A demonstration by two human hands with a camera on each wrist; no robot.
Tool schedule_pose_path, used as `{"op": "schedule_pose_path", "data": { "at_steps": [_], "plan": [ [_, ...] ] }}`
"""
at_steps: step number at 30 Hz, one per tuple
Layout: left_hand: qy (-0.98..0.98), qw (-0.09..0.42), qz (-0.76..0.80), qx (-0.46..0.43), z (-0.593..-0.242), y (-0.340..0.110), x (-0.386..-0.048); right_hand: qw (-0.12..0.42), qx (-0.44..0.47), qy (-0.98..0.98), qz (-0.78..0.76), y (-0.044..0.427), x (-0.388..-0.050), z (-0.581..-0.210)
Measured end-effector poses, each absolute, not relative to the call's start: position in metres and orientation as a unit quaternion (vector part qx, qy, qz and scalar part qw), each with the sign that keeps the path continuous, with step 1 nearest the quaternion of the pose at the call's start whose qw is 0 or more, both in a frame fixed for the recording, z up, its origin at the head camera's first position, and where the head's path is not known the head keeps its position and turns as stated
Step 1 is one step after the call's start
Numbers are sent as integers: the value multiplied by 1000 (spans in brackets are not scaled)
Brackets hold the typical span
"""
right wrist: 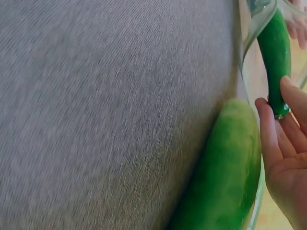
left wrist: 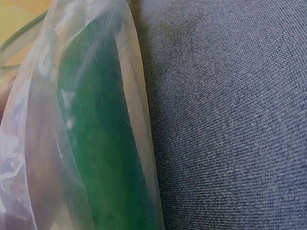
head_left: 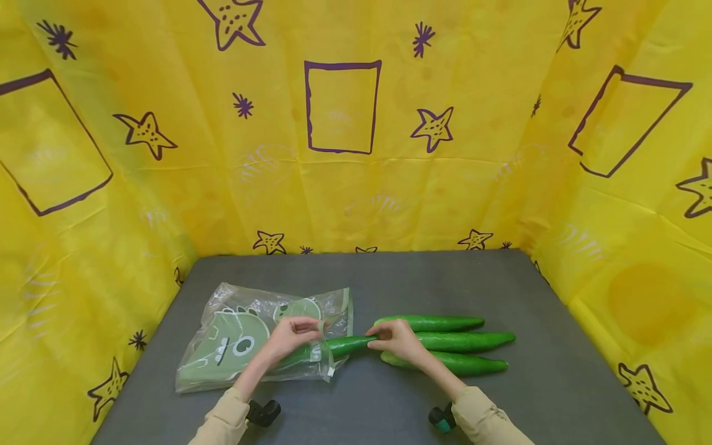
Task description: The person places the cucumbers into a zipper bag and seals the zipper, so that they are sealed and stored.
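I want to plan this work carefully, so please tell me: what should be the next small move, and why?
Probably, the right hand should slide the cucumber a little deeper into the clear bag: it pinches the end that sticks out, while the left hand seems to hold the bag at its opening.

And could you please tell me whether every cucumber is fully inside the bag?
No, three cucumbers lie on the grey table beside the bag, and a fourth sticks out of its mouth.

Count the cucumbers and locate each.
4: one cucumber partly inside the bag, pinched by the right hand; on the table right of it, a far one, middle one and near one. The bag may hide more.
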State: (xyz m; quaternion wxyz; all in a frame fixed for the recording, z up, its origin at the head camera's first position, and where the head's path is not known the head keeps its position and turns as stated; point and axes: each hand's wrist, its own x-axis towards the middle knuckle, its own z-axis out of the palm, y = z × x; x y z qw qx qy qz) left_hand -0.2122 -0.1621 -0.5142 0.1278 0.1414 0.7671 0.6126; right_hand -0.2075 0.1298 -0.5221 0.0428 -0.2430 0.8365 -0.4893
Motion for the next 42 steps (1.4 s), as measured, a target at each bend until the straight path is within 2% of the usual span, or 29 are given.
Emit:
{"op": "schedule_pose_path", "data": {
  "at_steps": [19,33,42],
  "plan": [
    [756,124,625,148,-513,-163,-214,59,-219,843,-487,89,-203,-528],
    [748,128,630,165,-512,-162,-214,48,-258,841,-473,65,-206,-534],
    [755,134,623,154,-512,-163,-211,62,-290,843,-449,64,-207,-537]
  ]
}}
